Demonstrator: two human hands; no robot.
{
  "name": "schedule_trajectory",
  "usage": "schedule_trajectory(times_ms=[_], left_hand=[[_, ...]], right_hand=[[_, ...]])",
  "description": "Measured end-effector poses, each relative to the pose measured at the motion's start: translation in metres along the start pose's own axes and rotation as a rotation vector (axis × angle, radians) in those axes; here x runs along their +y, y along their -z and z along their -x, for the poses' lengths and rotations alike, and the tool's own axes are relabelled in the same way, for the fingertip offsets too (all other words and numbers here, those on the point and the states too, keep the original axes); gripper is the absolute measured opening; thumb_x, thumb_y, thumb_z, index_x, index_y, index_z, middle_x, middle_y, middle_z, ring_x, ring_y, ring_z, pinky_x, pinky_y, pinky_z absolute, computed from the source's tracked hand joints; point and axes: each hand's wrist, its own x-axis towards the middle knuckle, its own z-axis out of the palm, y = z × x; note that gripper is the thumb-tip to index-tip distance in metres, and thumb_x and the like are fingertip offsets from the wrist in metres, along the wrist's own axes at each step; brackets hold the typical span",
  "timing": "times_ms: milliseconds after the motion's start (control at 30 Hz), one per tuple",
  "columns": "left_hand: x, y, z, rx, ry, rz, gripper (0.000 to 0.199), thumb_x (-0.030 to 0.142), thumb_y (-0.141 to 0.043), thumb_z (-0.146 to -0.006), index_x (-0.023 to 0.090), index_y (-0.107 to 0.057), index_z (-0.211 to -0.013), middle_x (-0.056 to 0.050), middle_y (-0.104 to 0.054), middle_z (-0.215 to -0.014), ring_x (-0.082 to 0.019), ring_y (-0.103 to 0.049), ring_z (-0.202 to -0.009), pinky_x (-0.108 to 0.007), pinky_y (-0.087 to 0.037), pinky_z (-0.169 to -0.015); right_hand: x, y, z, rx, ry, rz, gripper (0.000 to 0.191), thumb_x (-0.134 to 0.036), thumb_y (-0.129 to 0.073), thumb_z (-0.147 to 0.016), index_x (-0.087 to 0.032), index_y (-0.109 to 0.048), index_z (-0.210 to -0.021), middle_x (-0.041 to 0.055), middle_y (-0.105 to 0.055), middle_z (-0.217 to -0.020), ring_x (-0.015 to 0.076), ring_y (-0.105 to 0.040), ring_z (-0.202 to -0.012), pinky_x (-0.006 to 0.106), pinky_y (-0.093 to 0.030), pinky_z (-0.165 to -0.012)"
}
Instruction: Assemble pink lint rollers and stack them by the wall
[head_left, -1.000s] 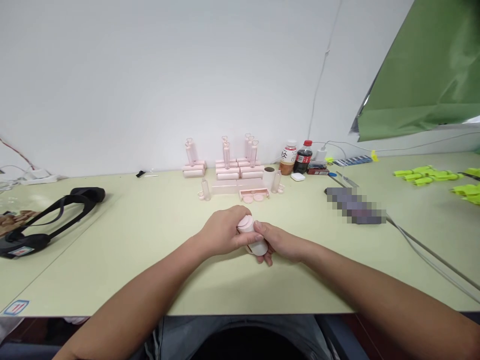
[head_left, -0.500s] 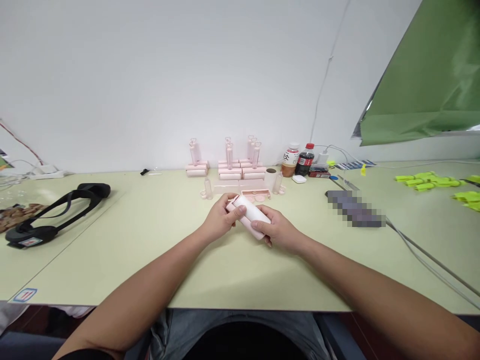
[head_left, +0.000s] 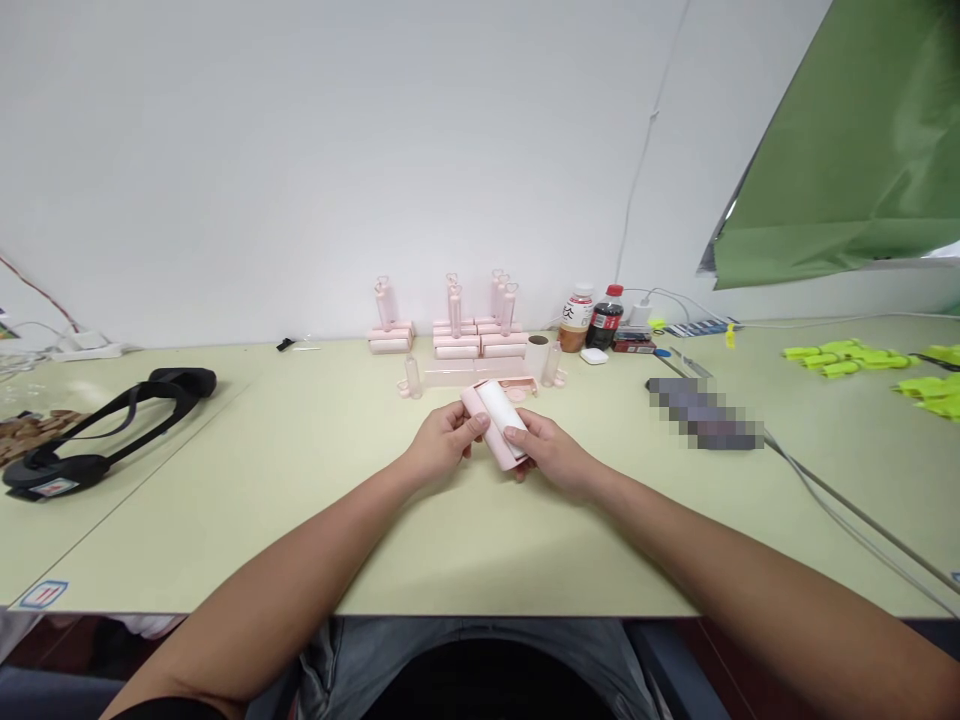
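A pink lint roller (head_left: 489, 428), a curved plastic shell with a white paper roll (head_left: 502, 412) in it, is held tilted above the table between both hands. My left hand (head_left: 444, 440) is closed on its left side, thumb on the pink shell. My right hand (head_left: 551, 448) grips the lower right end, thumb on the white roll. The fingers underneath are partly hidden. Just behind the hands lies an open pink case piece (head_left: 529, 384), partly covered by the roller. Small clear pink handles (head_left: 412, 377) stand to either side of it.
Several pink roller bodies (head_left: 456, 346) with upright handles stand by the wall, beside a paper roll (head_left: 536, 352). Two drink bottles (head_left: 576, 320) stand right of them. A phone-like pixelated object (head_left: 705, 412) and yellow-green pieces (head_left: 847, 356) lie right; a black headset (head_left: 112, 430) lies left.
The roller has turned in my hands to a steeper slant, with more of the pink shell facing up. My right hand has shifted slightly along its end. The view moved a little.
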Motion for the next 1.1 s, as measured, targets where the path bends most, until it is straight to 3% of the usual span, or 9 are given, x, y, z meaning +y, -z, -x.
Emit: schedule_trajectory(times_ms=[333,800,1100], left_hand=[[-0.002,-0.003,-0.002,-0.035,0.032,-0.029,0.049,0.065,-0.056,-0.081,0.016,-0.053,-0.084,0.002,-0.051,-0.071,-0.009,-0.048,-0.054,-0.023,-0.037,-0.049],[0.004,-0.023,-0.006,-0.014,0.011,-0.025,0.047,0.062,-0.054,-0.083,0.015,-0.054,-0.090,0.000,-0.055,-0.071,-0.010,-0.049,-0.056,-0.023,-0.039,-0.051],[0.004,-0.021,-0.005,-0.035,0.008,-0.062,0.049,0.062,-0.054,-0.083,0.014,-0.056,-0.093,-0.001,-0.057,-0.075,-0.011,-0.051,-0.059,-0.024,-0.042,-0.053]], right_hand=[[0.000,0.000,0.000,0.018,-0.020,0.075,0.046,-0.056,-0.064,-0.079,-0.018,-0.053,-0.102,0.0021,-0.058,-0.080,0.0143,-0.055,-0.065,0.025,-0.046,-0.050],[0.007,0.007,0.001,-0.008,-0.031,0.007,0.044,-0.057,-0.060,-0.083,-0.019,-0.053,-0.104,0.0018,-0.058,-0.078,0.0150,-0.057,-0.065,0.025,-0.049,-0.050],[0.004,0.008,0.002,-0.012,-0.019,0.068,0.045,-0.057,-0.060,-0.084,-0.019,-0.053,-0.107,0.0016,-0.058,-0.079,0.0146,-0.055,-0.065,0.025,-0.048,-0.052]])
